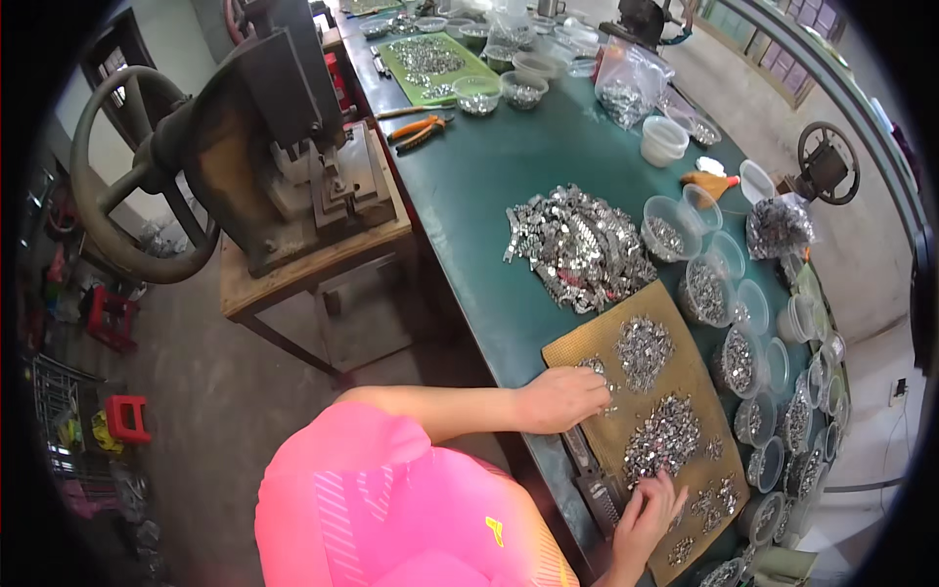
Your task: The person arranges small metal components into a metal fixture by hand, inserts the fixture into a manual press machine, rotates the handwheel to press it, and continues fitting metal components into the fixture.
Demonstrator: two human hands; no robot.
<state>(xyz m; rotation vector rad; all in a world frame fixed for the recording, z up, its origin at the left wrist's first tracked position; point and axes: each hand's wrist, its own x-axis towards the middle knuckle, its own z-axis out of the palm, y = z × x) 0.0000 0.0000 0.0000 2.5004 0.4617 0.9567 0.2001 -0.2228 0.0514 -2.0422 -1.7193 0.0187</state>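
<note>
Right fingers (667,492) parted at metal bits (663,435), left fingers (590,395) curled, hold unclear, textured mat (690,377)

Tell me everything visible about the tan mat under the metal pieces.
The tan mat looks textured and roughly rectangular; its exact material is unclear. It lies flat, slanted on the green tabletop, bearing several separate heaps of small silvery pieces. The left hand reaches over its left edge; the right hand is at its largest heap.

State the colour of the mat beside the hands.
The mat is golden tan, clearest in the head view.
</note>
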